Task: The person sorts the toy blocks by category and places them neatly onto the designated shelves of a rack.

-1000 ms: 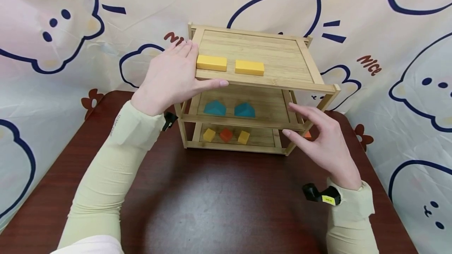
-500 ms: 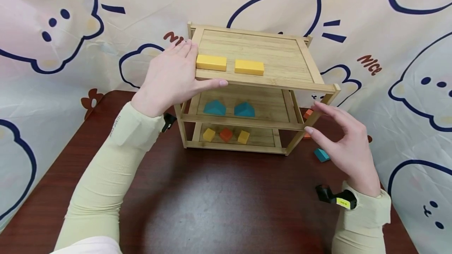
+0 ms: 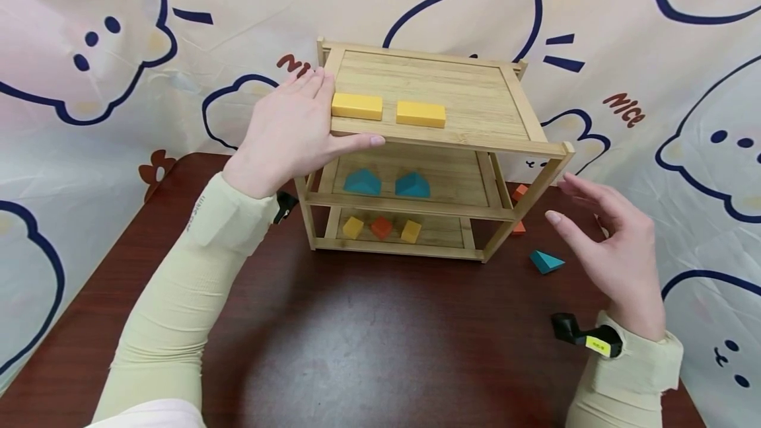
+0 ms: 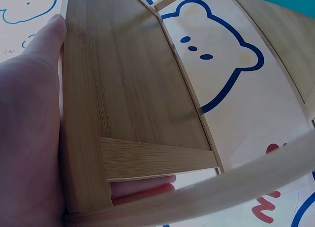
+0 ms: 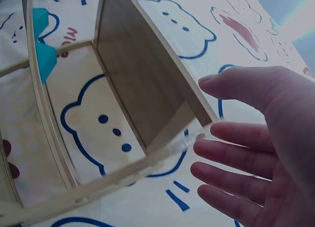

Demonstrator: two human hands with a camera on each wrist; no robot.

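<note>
A three-tier wooden shelf (image 3: 470, 91) stands on the table. My left hand (image 3: 288, 127) rests on its upper left corner, straight fingers along the side and thumb along the front edge. In the left wrist view, fingertips show through a gap beyond the board's underside (image 4: 138, 79). My right hand (image 3: 621, 246) hovers right of the shelf, holding nothing, its thumb and fingers spread apart. Two yellow rectangular blocks (image 3: 357, 106) lie on the top tier. On the middle tier sit two blue triangular blocks (image 3: 362, 181); below are two yellow cubes (image 3: 353, 228) flanking an orange one (image 3: 381, 228).
On the dark wooden table (image 3: 368, 335), a blue wedge block (image 3: 545, 261) lies between the shelf and my right hand. Orange blocks (image 3: 520, 192) show behind the right front post, partly hidden. A patterned cloth (image 3: 238, 12) hangs behind and at both sides.
My right hand has moved right, away from the shelf's right front post, uncovering the blue wedge and orange blocks. My left hand and the shelf have stayed put.
</note>
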